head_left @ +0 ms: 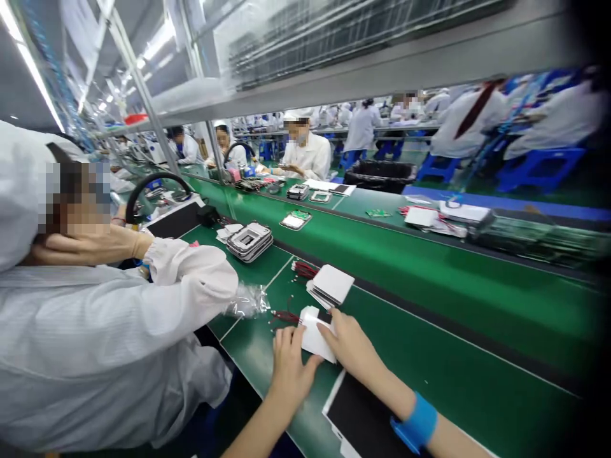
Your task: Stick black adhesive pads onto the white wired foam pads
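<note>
Both my hands rest on a small white flat piece (312, 337) lying on the green bench. My left hand (289, 369) presses its near left edge with fingers together. My right hand (351, 343), with a blue wrist strap (417, 423) on its forearm, grips the piece's right side. Red wires (285, 315) lie just left of the piece. A short stack of white flat pieces (331, 284) sits right behind it, with more red wires (303, 269) beside that stack. A black mat (363, 416) lies under my right forearm.
A co-worker in a white coat (95, 331) sits close on my left, a hand raised to the head. A clear plastic bag (245, 302) and a stack of framed parts (251, 240) lie further along. The green conveyor belt (429, 267) carries trays. Other workers sit opposite.
</note>
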Demonstrator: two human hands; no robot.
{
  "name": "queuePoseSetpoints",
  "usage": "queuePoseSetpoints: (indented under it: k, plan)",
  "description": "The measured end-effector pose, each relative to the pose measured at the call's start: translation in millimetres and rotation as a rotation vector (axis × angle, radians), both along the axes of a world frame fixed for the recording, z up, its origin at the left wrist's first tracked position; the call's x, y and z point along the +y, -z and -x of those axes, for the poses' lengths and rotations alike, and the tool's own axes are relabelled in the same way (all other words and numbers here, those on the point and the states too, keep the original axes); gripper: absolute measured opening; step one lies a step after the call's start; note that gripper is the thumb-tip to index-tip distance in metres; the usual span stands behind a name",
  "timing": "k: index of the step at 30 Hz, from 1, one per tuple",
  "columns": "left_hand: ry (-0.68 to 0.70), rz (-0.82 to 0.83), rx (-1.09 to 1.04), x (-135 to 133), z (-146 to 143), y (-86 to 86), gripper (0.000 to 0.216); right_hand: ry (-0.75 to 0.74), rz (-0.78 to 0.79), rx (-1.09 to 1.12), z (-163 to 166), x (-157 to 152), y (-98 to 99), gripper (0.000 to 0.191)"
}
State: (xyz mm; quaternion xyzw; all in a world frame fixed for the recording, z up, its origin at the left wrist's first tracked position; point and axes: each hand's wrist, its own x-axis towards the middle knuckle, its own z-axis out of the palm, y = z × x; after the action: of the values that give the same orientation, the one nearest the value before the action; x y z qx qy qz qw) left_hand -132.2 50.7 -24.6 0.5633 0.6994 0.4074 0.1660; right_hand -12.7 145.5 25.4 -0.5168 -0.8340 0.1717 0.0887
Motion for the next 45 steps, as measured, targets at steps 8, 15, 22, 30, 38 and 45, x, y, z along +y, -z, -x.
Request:
queuePoseSetpoints:
  k: [8, 15, 22, 30, 38, 45]
  plan:
    - [-0.041, 0.075, -0.058, 1.4, 1.5, -3.0, 0.052, -0.013, 0.163, -0.042, 6.5, 15.2, -5.2, 0.038]
    - [-0.076, 0.113, -0.153, 2.6, 4.9, -7.0, 0.043, 0.005, 0.410, -0.053, 11.4, 35.0, -11.0, 0.034]
    - [-0.057, 0.117, -0.207, 1.2, 9.4, -8.4, 0.039, 0.040, 0.598, 0.010, 11.7, 34.7, -25.4, 0.038]
    - [-0.042, 0.061, -0.229, -6.1, 7.1, -14.7, 0.030, -0.036, 0.378, 0.051, 12.0, 13.8, -37.6, 0.029]
    - [-0.004, 0.001, -0.204, -10.6, 7.7, -10.8, 0.026, -0.155, -0.167, -0.185, 10.4, -2.1, -44.4, 0.025]
    - [0.023, -0.040, -0.154, -11.4, 9.4, -5.5, 0.027, -0.185, -0.221, -0.212, 12.4, -3.9, -39.9, 0.024]
